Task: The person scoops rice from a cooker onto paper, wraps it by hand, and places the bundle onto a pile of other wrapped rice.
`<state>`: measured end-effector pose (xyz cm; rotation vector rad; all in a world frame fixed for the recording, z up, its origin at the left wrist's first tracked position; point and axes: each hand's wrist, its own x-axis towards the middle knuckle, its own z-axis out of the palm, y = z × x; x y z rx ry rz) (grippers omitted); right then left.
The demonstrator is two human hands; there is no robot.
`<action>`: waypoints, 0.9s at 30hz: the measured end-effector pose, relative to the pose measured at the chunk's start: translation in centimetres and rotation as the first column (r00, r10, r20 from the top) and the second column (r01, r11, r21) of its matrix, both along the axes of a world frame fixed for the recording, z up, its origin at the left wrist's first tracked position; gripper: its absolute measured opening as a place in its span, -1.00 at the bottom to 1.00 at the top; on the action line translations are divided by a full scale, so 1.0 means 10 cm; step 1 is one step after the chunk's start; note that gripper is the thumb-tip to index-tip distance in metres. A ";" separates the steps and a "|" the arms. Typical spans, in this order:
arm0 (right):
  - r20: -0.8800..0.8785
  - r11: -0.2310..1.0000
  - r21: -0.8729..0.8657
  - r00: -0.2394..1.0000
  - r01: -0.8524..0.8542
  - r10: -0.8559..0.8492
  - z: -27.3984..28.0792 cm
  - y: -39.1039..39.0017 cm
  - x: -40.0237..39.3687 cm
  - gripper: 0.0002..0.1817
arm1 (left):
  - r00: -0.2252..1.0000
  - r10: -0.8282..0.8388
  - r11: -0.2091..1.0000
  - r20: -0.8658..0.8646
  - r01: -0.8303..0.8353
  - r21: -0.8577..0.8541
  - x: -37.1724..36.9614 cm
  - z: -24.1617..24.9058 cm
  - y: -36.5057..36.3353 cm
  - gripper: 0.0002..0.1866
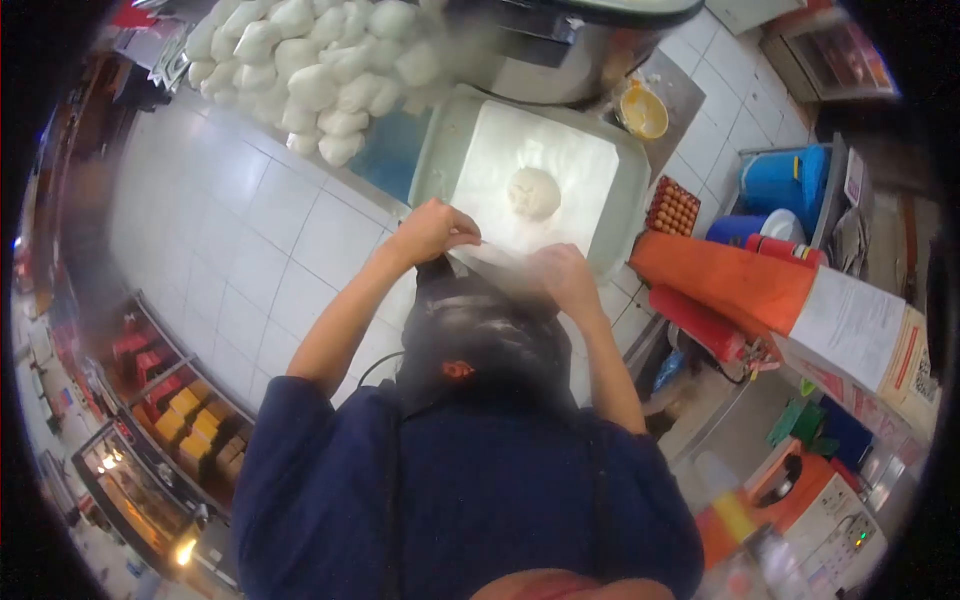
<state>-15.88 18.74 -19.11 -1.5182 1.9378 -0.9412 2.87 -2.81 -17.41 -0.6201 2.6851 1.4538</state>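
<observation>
The left hand has its thumb and fingers together, clamped on the left end of a thin whitish sheet. The right hand is bent over the sheet's other end; blur covers its fingertips, so I cannot tell how tightly they close. The sheet spans the gap between the two hands, and I cannot tell whether it is part of the white paper just beyond them.

A round, pale lump sits on that paper, straight ahead of the gap between the hands and apart from both. Paper shows all around the lump, with more of it on the far side.

The tray under the paper has a raised rim; its left side runs just ahead of the left hand, and its right side passes beyond the right hand. Past the far rim stands a big dark pot, close to the tray. A heap of white lumps lies ahead and to the left of the left hand, and a yellow bowl ahead and to the right of the right hand.

Tiled floor spreads out to the left of the left hand. To the right of the right hand, an egg carton and an orange box stand near the tray's edge. A dark apron is just behind the grip.
</observation>
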 end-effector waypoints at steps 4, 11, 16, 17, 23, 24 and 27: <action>0.027 0.997 0.034 0.997 0.067 -0.068 -0.08 0.05 -0.06 -0.82 | 0.998 -0.046 0.998 0.044 0.048 -0.031 -0.06 0.13 0.00 -0.84; 0.037 0.990 -0.004 0.989 0.141 -0.141 -0.03 -0.03 -0.04 -0.82 | 0.997 -0.067 0.994 -0.040 0.063 -0.091 -0.10 0.11 -0.03 -0.81; -0.146 0.995 -0.101 0.989 0.014 -0.029 -0.18 0.03 -0.15 -0.84 | 0.995 0.039 0.986 -0.091 -0.053 -0.156 -0.16 0.18 0.02 -0.86; -0.237 0.995 -0.101 0.971 -0.002 -0.022 -0.21 0.06 -0.17 -0.85 | 0.995 0.032 0.987 -0.095 -0.046 -0.155 -0.17 0.22 0.03 -0.86; -0.257 0.996 -0.077 0.964 0.052 -0.071 -0.10 0.35 -0.14 -0.83 | 0.971 -0.199 0.929 -0.131 0.144 -0.341 0.04 0.03 -0.11 -0.88; -0.255 0.995 -0.073 0.964 0.062 -0.078 -0.07 0.38 -0.10 -0.83 | 0.963 -0.236 0.934 -0.126 0.189 -0.304 0.10 0.06 -0.09 -0.89; -0.225 0.993 -0.090 0.969 0.078 -0.096 0.05 0.43 -0.02 -0.82 | 0.957 -0.262 0.955 -0.126 0.238 -0.174 0.18 0.06 -0.09 -0.87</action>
